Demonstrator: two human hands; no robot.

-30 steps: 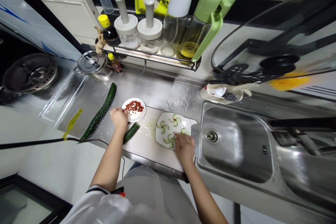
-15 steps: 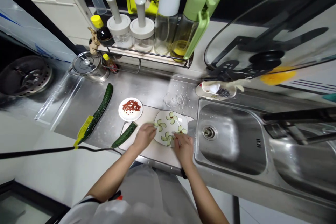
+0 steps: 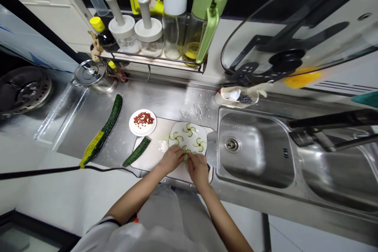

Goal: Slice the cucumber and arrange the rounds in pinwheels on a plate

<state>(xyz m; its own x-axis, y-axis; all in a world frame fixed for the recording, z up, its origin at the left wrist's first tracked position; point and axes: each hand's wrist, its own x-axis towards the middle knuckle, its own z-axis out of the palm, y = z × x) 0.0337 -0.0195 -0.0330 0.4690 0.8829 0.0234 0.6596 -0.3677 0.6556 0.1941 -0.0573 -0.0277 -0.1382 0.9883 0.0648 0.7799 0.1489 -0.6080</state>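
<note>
Both hands meet at the near edge of a white square plate (image 3: 189, 124) that carries pinwheels of cucumber slices (image 3: 176, 138). My left hand (image 3: 171, 158) and my right hand (image 3: 197, 167) have their fingers pinched together over the nearest pinwheel (image 3: 187, 151), almost touching each other. What the fingertips hold is too small to make out. The plate rests on a pale cutting board (image 3: 153, 151). A cucumber piece (image 3: 136, 151) lies at the board's left edge. Behind it stands a small round dish of red berries (image 3: 142, 122).
A whole cucumber (image 3: 104, 128) lies on the steel counter at left, near a lidded pot (image 3: 92, 76). A rack of bottles and jars (image 3: 153, 35) lines the back. The sink (image 3: 254, 151) opens right of the board; a black cable (image 3: 44, 171) crosses at lower left.
My left hand left the berry dish and travelled right to the plate's near edge. My right hand shifted slightly left, so both hands now meet over the nearest cucumber pinwheel.
</note>
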